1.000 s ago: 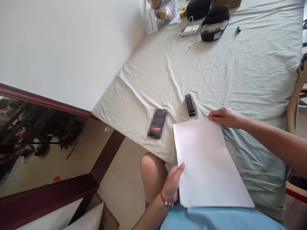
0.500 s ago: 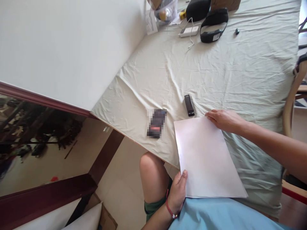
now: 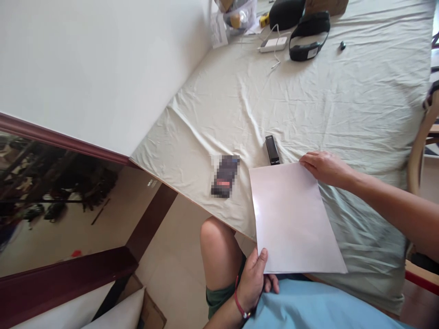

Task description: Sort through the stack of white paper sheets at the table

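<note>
A stack of white paper (image 3: 293,219) lies partly on the cloth-covered table and reaches over its front edge towards my body. At its lower left corner my left hand (image 3: 254,276) is closed on it, thumb on top and fingertips showing below the bottom edge. My right hand (image 3: 320,167) pinches the top right corner, its fingers pressed together. Just beyond the paper's top edge is a small black device (image 3: 272,150), whose near end touches or almost touches the sheets. A phone-like dark object (image 3: 225,177), blurred by pixels, rests to the left.
Wrinkled pale green cloth (image 3: 360,105) covers the table. Towards the back are a black headset (image 3: 310,39), a white power bank (image 3: 273,44) with a cable, a small black item (image 3: 342,45) and a plastic container (image 3: 242,16). A wall stands left; a wooden chair (image 3: 416,160) is at right.
The paper has shifted slightly up the table, nearer the small black device. Fingers of my left hand now show beneath its bottom edge. Both hands keep their hold.
</note>
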